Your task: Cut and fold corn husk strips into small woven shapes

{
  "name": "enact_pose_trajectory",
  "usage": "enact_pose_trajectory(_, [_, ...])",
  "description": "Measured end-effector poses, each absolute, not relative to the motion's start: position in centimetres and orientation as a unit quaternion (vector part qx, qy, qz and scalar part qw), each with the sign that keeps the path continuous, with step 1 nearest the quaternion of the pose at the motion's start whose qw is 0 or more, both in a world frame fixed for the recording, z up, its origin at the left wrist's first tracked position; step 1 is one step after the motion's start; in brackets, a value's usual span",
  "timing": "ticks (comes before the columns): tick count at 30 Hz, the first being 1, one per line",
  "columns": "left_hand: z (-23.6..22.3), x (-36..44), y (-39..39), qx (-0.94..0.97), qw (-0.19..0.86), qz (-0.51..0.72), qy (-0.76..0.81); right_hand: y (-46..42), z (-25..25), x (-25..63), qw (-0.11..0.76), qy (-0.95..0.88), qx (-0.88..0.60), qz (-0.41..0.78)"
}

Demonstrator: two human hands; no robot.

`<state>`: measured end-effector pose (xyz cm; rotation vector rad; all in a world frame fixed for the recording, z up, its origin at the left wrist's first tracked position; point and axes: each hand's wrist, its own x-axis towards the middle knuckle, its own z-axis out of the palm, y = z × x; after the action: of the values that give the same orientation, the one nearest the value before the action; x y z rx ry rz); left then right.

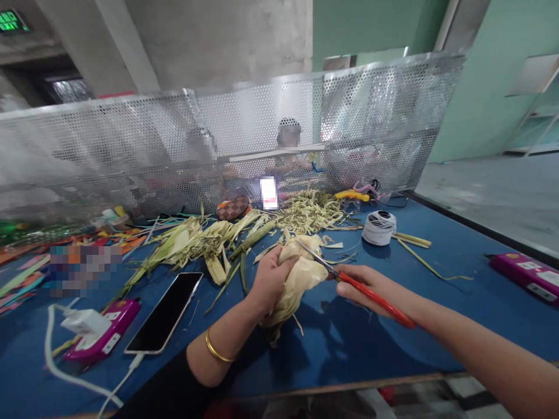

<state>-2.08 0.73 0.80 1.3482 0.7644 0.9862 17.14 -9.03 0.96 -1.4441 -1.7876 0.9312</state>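
Note:
My left hand (271, 278), with a gold bangle on its wrist, is closed around a bundle of pale, dry corn husk (301, 278) held just above the blue table. In my right hand (358, 285) is a pair of scissors (369, 294) with red handles. Their metal blades reach left across the upper part of the husk bundle. Whether the blades are cutting into it, I cannot tell. Behind my hands lie a heap of shredded husk strips (312, 210) and, to the left, larger loose husks (187, 238).
A spool of white string (379, 228) stands right of the husks. A smartphone (165, 314) on a cable and a purple power strip (102, 331) lie at left; another purple strip (526, 276) lies far right. A perforated metal screen (262, 134) edges the table's back, with people beyond.

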Motion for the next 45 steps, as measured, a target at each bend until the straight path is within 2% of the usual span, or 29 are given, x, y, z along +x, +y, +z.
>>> enact_pose_trajectory(6, [1.4, -2.5, 0.9, 0.572, 0.669, 0.366, 0.302, -9.0, 0.9, 16.9, 0.326, -0.645, -0.572, 0.388])
enact_pose_trajectory(12, [1.8, -2.4, 0.6, 0.549, 0.656, 0.382, 0.350, -8.7, 1.2, 16.6, 0.312, -0.657, -0.591, 0.348])
enact_pose_trajectory(20, [1.8, -3.1, 1.2, 0.541, 0.692, 0.383, 0.285, -8.9, 1.5, 17.1, 0.360, -0.616, -0.473, 0.516])
enact_pose_trajectory(23, [2.1, -3.0, 1.0, 0.542, 0.701, 0.367, 0.283, -9.4, 2.0, 17.0, 0.348, -0.639, -0.487, 0.484])
enact_pose_trajectory(29, [2.1, -2.9, 0.6, 0.556, 0.658, 0.409, 0.302, -9.9, 1.6, 17.4, 0.303, -0.698, -0.549, 0.346])
enact_pose_trajectory(35, [1.8, -3.0, 0.8, 0.587, 0.651, 0.374, 0.303, -10.0, 1.8, 17.4, 0.256, -0.721, -0.571, 0.297])
enact_pose_trajectory(45, [1.4, -2.9, 1.0, 0.587, 0.648, 0.366, 0.321, -9.2, 1.0, 15.4, 0.259, -0.688, -0.635, 0.238])
